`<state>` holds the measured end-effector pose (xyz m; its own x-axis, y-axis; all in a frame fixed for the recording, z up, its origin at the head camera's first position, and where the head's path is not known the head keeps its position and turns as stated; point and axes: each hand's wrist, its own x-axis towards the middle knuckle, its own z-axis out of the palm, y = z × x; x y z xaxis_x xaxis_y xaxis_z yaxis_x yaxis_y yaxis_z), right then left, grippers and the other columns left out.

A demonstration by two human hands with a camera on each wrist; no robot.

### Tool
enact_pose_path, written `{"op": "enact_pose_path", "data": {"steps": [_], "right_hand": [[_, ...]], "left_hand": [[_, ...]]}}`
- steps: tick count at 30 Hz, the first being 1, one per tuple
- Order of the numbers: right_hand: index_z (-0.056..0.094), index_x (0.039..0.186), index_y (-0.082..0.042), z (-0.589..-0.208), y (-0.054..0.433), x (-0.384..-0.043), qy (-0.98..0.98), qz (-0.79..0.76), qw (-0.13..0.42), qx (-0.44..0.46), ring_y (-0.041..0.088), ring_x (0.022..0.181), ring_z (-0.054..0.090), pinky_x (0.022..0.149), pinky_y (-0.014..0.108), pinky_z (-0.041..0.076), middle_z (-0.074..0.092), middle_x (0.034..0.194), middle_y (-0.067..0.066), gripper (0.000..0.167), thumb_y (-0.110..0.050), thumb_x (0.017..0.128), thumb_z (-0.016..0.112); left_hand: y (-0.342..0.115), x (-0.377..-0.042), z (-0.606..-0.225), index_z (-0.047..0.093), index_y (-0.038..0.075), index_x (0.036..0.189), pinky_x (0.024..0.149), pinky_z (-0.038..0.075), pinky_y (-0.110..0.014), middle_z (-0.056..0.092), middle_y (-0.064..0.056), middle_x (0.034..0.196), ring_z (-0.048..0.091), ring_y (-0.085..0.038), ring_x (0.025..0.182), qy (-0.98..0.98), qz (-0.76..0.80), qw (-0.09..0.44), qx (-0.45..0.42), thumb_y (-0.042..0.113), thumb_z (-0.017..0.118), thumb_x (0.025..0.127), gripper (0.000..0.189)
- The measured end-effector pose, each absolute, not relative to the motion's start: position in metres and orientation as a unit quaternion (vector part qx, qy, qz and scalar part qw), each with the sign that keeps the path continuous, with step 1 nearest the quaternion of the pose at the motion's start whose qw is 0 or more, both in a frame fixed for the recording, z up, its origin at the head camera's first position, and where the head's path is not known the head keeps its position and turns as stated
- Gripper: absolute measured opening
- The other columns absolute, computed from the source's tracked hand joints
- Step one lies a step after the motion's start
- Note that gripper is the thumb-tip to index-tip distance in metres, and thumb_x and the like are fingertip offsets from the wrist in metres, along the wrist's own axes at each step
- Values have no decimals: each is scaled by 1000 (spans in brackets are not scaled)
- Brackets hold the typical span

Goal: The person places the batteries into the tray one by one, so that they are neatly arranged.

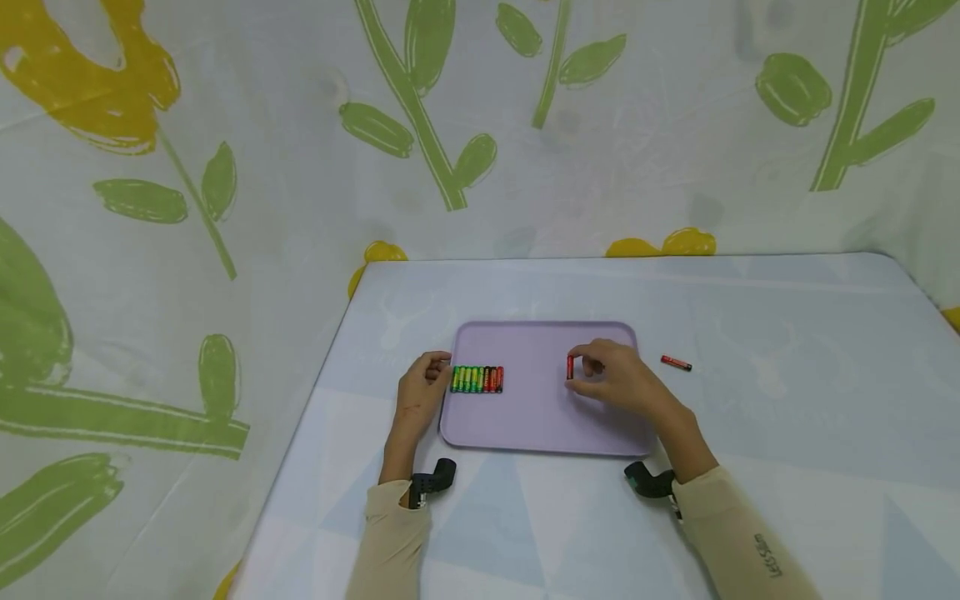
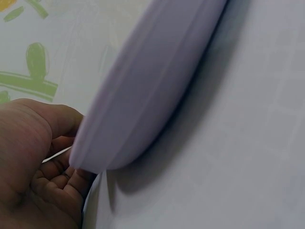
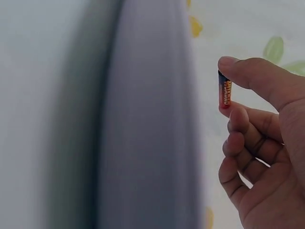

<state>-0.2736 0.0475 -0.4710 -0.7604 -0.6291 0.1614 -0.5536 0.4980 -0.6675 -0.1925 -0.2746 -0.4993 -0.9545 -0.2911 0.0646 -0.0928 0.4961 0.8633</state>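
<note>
My right hand (image 1: 611, 375) pinches a small red battery (image 1: 570, 367) upright between thumb and index finger, above the right half of the lilac tray (image 1: 525, 425). In the right wrist view the battery (image 3: 225, 90) shows a dark end by the thumb, and the other fingers are loosely bent. On the tray's left side lies a tight row of batteries, several green ones (image 1: 468, 379) followed by red ones (image 1: 493, 379). My left hand (image 1: 422, 392) grips the tray's left rim beside the row. The rim (image 2: 102, 129) hides its fingertips in the left wrist view.
Another red battery (image 1: 676, 363) lies on the table (image 1: 787, 400) to the right of the tray. A cloth with printed leaves and flowers (image 1: 285, 125) hangs behind and to the left of the table.
</note>
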Motion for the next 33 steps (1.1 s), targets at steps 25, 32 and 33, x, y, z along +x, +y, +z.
{"op": "enact_pose_path", "data": {"steps": [25,32,33], "right_hand": [[70,110,-6,-478,-6,-262,863,-370,83,-332,15,77,48,67,32,42,53,81,-2,35,-23,82,84],[71,109,-8,-482,-15,-261,860,-371,82,-340,14,76,48,67,31,42,51,80,-3,33,-24,83,84],[71,108,-7,-483,-16,-262,859,-371,79,-343,14,76,48,66,31,42,51,79,-4,33,-24,83,84]], "left_hand": [[-273,-191,-495,65,4,122,77,47,-28,63,-8,103,56,-18,90,-851,-503,80,130,11,62,98,25],[-273,-192,-494,65,3,122,78,47,-29,63,-10,103,57,-20,91,-851,-504,85,121,9,63,98,25],[-273,-191,-493,65,3,122,78,47,-28,63,-10,103,57,-20,91,-851,-504,86,121,9,63,98,25]]}}
